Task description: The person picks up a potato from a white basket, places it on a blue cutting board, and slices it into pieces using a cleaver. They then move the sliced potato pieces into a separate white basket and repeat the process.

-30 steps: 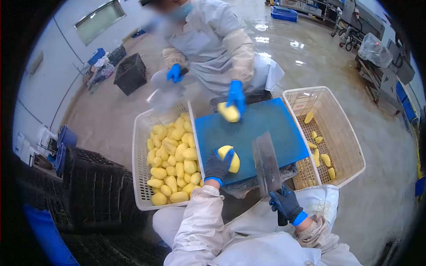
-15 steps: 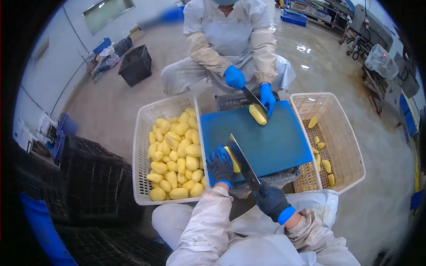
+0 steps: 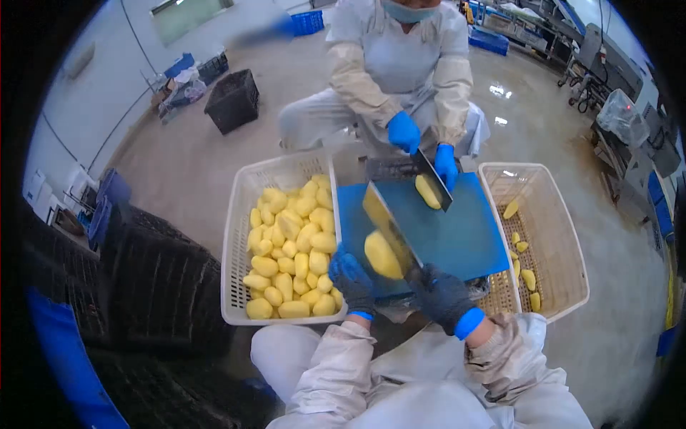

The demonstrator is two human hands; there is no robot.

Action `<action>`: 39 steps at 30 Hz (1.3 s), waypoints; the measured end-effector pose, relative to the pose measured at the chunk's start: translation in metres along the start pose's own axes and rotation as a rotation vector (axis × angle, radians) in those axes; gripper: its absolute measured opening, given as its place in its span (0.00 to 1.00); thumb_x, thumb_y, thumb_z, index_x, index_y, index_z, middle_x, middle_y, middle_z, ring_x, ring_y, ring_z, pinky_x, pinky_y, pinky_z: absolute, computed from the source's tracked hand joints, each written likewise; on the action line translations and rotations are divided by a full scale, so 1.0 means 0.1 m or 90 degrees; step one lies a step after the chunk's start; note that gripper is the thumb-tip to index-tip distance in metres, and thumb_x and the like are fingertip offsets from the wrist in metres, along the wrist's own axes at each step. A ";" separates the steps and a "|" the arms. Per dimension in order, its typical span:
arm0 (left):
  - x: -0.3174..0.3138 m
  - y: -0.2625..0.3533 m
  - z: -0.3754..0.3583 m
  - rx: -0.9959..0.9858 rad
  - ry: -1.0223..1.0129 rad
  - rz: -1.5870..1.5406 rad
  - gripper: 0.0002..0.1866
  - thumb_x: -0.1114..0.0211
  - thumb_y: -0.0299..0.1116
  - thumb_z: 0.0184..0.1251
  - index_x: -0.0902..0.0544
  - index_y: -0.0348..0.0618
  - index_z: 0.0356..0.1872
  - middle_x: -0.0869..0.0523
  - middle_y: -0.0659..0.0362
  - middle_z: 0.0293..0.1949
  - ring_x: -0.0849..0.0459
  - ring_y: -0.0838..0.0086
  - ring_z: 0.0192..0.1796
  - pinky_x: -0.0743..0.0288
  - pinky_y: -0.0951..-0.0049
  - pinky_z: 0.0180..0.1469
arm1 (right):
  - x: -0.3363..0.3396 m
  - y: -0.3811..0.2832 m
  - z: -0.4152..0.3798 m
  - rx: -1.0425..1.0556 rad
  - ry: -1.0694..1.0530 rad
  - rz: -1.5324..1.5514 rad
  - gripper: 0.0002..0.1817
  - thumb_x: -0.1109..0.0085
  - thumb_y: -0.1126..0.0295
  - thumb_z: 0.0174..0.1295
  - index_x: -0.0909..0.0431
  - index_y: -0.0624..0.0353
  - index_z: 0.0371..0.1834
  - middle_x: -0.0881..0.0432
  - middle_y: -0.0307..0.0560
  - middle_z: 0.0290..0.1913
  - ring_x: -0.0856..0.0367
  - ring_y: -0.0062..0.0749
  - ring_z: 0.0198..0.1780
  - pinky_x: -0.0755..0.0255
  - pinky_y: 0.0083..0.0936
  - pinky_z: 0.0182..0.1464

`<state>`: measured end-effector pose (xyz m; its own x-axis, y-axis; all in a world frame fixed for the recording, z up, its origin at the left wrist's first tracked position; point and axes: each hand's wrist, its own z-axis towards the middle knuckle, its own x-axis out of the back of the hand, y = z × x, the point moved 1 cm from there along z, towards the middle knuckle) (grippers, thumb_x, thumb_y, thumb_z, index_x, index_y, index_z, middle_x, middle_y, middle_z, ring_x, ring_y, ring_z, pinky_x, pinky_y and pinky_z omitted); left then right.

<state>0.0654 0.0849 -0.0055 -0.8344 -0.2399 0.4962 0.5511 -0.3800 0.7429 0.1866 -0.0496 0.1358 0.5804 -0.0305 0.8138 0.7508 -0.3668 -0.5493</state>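
My right hand [image 3: 444, 297], in a dark glove, is closed round the handle of a broad-bladed kitchen knife [image 3: 391, 227]. The blade slants up and away over the blue cutting board [image 3: 464, 247]. Just left of it, near the board's front edge, lies a peeled potato [image 3: 383, 255] with a broad pale face upward. Beside that potato, at the board's left edge, my left hand [image 3: 351, 280] has its gloved fingers stretched out, with nothing visible in them; its palm side is hidden.
A white crate [image 3: 232, 257] full of peeled potatoes stands left, and another crate [image 3: 568, 247] with several potato pieces stands right. Opposite, a co-worker in blue gloves holds a knife [image 3: 433, 179] by a potato [image 3: 428, 191]. Black crates [image 3: 157, 286] are stacked at left.
My knife has lifted off the board and shifted left, its blade now tilted. My left hand has come away from the potato, whose broad face now shows. The whole view has shifted slightly.
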 end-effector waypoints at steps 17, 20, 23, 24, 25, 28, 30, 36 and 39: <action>0.10 -0.02 -0.39 0.119 -0.196 -0.205 0.28 0.48 0.39 0.67 0.40 0.31 0.63 0.35 0.41 0.62 0.37 0.52 0.64 0.45 0.62 0.65 | -0.89 0.14 0.13 -0.040 0.016 -0.004 0.16 0.49 0.61 0.57 0.30 0.60 0.42 0.20 0.62 0.32 0.20 0.56 0.36 0.29 0.46 0.38; 0.17 -0.09 -0.36 0.100 -0.187 -0.209 0.26 0.50 0.36 0.67 0.38 0.32 0.62 0.33 0.43 0.60 0.34 0.55 0.62 0.42 0.62 0.64 | -0.69 0.14 -0.14 -0.030 0.003 0.036 0.16 0.53 0.57 0.60 0.27 0.59 0.41 0.20 0.60 0.32 0.20 0.53 0.36 0.28 0.46 0.37; 0.31 -0.04 -0.31 0.164 -0.241 -0.299 0.23 0.52 0.33 0.67 0.37 0.32 0.61 0.30 0.46 0.58 0.32 0.60 0.61 0.39 0.67 0.62 | -0.71 0.40 -0.47 0.035 0.034 0.140 0.14 0.50 0.59 0.60 0.27 0.56 0.41 0.20 0.58 0.31 0.21 0.52 0.34 0.29 0.44 0.34; 0.33 -0.05 -0.29 0.168 -0.239 -0.294 0.23 0.52 0.33 0.67 0.37 0.32 0.61 0.30 0.46 0.58 0.32 0.60 0.61 0.39 0.67 0.62 | -0.71 0.44 -0.57 0.037 0.028 0.142 0.14 0.50 0.59 0.60 0.27 0.56 0.41 0.20 0.58 0.31 0.21 0.52 0.34 0.29 0.44 0.34; 0.35 -0.07 -0.28 0.150 -0.254 -0.327 0.23 0.52 0.33 0.67 0.37 0.32 0.61 0.30 0.48 0.58 0.32 0.61 0.61 0.39 0.67 0.62 | -0.70 0.49 -0.69 -0.024 0.019 0.202 0.13 0.49 0.60 0.60 0.27 0.55 0.42 0.20 0.56 0.29 0.20 0.50 0.32 0.29 0.42 0.33; 0.35 -0.08 -0.28 0.165 -0.272 -0.387 0.23 0.52 0.31 0.67 0.37 0.33 0.61 0.30 0.50 0.58 0.32 0.64 0.60 0.39 0.69 0.62 | -0.78 0.69 -0.91 -0.147 -0.010 0.330 0.12 0.47 0.61 0.60 0.28 0.54 0.42 0.20 0.52 0.25 0.20 0.45 0.29 0.28 0.38 0.30; 0.32 -0.04 -0.28 0.234 -0.270 -0.448 0.23 0.52 0.29 0.65 0.37 0.33 0.61 0.30 0.52 0.58 0.31 0.67 0.60 0.39 0.70 0.62 | -0.80 0.76 -0.97 -0.207 -0.031 0.397 0.12 0.46 0.61 0.60 0.28 0.54 0.42 0.20 0.49 0.23 0.19 0.42 0.27 0.28 0.36 0.29; 0.24 -0.18 -0.23 0.171 -0.329 -0.394 0.27 0.47 0.24 0.61 0.39 0.33 0.63 0.30 0.52 0.58 0.31 0.68 0.59 0.37 0.71 0.61 | -0.72 0.77 -1.01 -0.166 0.026 0.373 0.12 0.45 0.61 0.59 0.28 0.56 0.39 0.21 0.46 0.20 0.20 0.41 0.24 0.29 0.35 0.27; 0.18 -0.26 -0.19 0.204 -0.341 -0.476 0.28 0.46 0.24 0.61 0.40 0.34 0.64 0.31 0.51 0.59 0.30 0.68 0.60 0.37 0.71 0.61 | -0.69 0.81 -1.04 -0.148 0.054 0.348 0.11 0.45 0.62 0.59 0.28 0.56 0.40 0.21 0.45 0.19 0.20 0.41 0.23 0.29 0.36 0.27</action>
<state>0.0361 0.0738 -0.0241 -0.8983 0.4331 -0.0744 -0.0768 0.0121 0.9970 0.1743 -0.1739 0.0553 0.8288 -0.3428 0.4423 0.2563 -0.4700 -0.8446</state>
